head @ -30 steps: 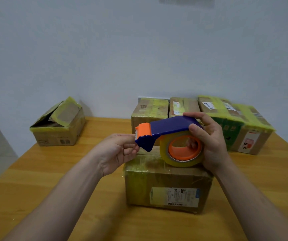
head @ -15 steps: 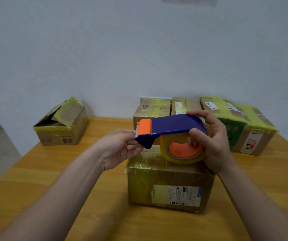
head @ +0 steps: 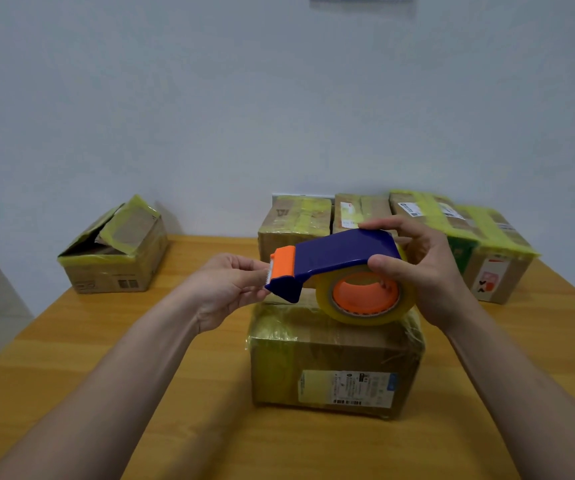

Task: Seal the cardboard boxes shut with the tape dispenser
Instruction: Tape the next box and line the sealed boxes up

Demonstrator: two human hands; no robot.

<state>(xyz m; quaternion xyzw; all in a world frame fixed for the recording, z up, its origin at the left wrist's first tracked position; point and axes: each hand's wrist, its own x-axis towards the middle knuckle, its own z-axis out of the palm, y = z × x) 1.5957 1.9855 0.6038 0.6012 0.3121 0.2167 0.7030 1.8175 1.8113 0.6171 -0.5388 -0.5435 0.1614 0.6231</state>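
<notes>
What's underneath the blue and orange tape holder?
A brown cardboard box wrapped in shiny tape sits below the blue and orange tape dispenser. Its yellowish tape roll covers part of the box's top.

The left hand [head: 227, 289] has risen. Its fingertips, earlier curled under the nose of the blue-and-orange plastic tape dispenser [head: 334, 258], now pinch at the toothed edge of its orange cutter [head: 283, 263]. The right hand [head: 428, 271] has slid its thumb forward along the blue side, and the dispenser tilts a little more, nose down.
</notes>
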